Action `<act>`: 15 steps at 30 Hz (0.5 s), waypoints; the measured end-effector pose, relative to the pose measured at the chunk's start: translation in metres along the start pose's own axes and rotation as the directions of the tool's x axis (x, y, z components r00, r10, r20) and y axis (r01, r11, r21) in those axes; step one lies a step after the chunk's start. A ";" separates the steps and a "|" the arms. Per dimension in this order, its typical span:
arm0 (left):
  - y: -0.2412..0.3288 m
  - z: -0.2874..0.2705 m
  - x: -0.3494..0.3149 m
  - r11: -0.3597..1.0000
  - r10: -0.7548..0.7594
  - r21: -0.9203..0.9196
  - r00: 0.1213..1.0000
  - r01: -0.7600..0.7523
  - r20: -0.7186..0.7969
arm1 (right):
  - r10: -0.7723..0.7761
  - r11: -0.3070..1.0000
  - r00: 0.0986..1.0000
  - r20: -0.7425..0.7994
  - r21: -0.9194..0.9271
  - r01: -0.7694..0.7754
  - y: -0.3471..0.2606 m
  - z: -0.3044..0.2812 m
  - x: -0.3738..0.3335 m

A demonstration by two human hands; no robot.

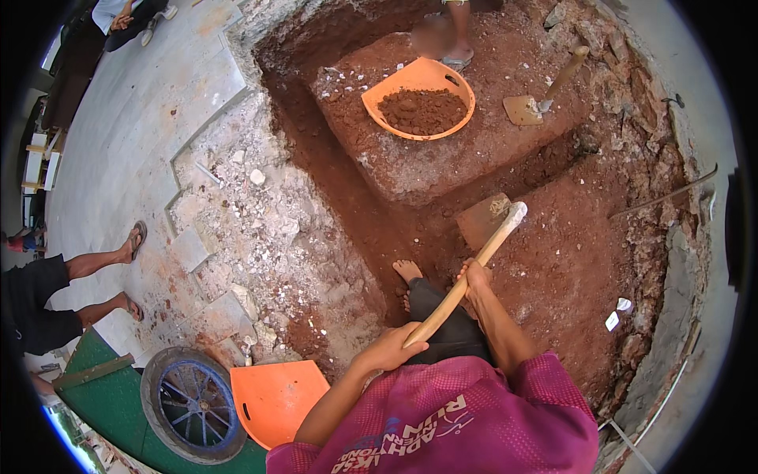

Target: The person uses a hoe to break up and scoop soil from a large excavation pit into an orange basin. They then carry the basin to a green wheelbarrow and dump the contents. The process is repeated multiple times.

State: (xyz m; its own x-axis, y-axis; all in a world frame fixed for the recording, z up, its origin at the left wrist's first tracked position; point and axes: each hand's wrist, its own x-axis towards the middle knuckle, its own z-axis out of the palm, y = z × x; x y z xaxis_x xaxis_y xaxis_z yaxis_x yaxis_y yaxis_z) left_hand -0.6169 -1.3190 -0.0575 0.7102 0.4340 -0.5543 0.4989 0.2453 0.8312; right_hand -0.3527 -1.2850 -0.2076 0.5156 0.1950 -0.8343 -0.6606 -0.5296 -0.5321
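Both my hands grip the pale wooden handle of a hoe [450,306], which slants from my waist toward the far right. My left hand [392,347] is closed round the near end of the handle. Farther up, my right hand [475,280] wraps round it. The broad, dirt-coated hoe blade [480,224] rests against the red soil at the edge of the trench. My bare foot [407,270] stands in the trench [347,213] just left of the blade.
An orange basin [458,126] of red soil sits on the raised earth block, near another person's foot [458,57]. A second hoe [525,109] lies to its right. Behind me at left are another orange basin [280,395] and a wheel [193,404]. People are on the tiled floor [126,142].
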 end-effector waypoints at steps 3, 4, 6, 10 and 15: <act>-0.038 -0.017 0.036 0.996 -0.084 -0.034 0.996 0.084 0.002 | -0.018 0.999 1.000 -0.007 -0.050 0.017 0.009 0.035 0.028; -0.043 -0.019 0.052 0.990 -0.130 0.042 0.991 0.131 -0.032 | -0.033 0.998 0.999 -0.014 -0.057 0.032 0.008 0.044 0.038; -0.048 -0.020 0.092 0.956 -0.210 0.184 0.970 0.230 -0.119 | -0.067 0.995 0.998 -0.019 -0.078 0.065 0.003 0.064 0.061; -0.091 -0.037 0.159 0.992 -0.122 -0.037 0.988 0.119 -0.091 | -0.142 0.983 0.988 -0.060 -0.129 0.133 -0.002 0.087 0.122; -0.145 -0.055 0.235 0.979 -0.097 -0.182 0.995 0.091 -0.023 | -0.259 0.946 0.957 -0.127 -0.234 0.225 0.001 0.108 0.199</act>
State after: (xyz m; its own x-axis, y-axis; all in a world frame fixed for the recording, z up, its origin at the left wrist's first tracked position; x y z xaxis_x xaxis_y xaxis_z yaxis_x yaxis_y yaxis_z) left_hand -0.5493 -1.2043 -0.3058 0.6471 0.4278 -0.6311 0.4627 0.4376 0.7710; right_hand -0.3092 -1.1577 -0.3897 0.7341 0.2194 -0.6426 -0.3811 -0.6501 -0.6574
